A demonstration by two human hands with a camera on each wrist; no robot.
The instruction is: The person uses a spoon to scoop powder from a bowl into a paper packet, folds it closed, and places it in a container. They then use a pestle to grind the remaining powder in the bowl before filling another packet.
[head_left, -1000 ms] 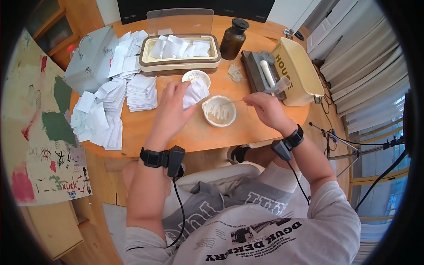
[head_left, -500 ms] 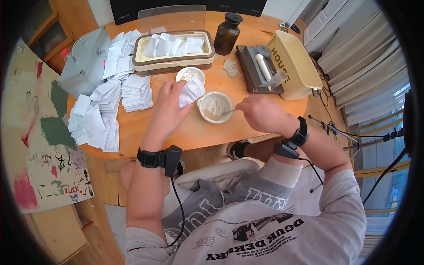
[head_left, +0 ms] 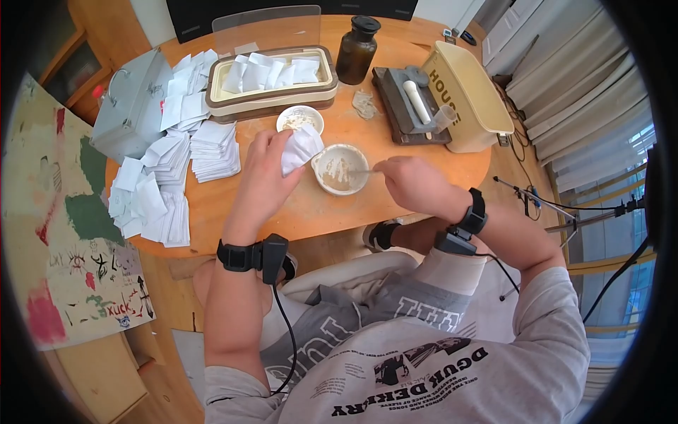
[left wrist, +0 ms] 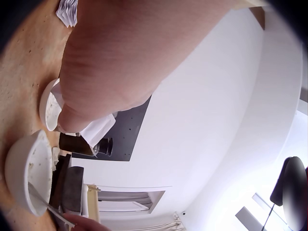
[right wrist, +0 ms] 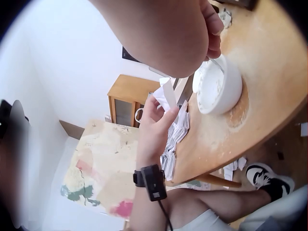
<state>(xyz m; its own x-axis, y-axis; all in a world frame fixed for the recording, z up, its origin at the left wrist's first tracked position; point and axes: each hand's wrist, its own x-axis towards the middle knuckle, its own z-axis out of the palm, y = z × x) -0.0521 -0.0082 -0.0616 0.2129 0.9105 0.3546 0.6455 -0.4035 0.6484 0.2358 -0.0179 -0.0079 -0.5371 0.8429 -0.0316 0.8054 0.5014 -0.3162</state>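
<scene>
A paper packet and a thin utensil held at a white bowl

Places are read in the head view on a clock face centred on the white bowl, with twelve toward the far side of the bench. Toward ten, at the far left, a grey metal case is set. At nine, folded papers are stacked in piles. At eleven, a cream-and-brown box is loaded with white packets.

Toward nine, the grip of the left hand is closed, thumb against fingers, on the paper packet, which is held at ten, near the white bowl's rim. At eleven, a small dish is partly hidden behind it.

The white bowl is stood upright, its inside streaked with pale residue. At twelve, a dark bottle is capped in black. The thin utensil is slanted in from three, its end inside the white bowl; its other end is clamped by the curled grip of the right hand. Between one and two, a white rod is laid on a dark device; at two, a tan bin is lettered HOUSE.
</scene>
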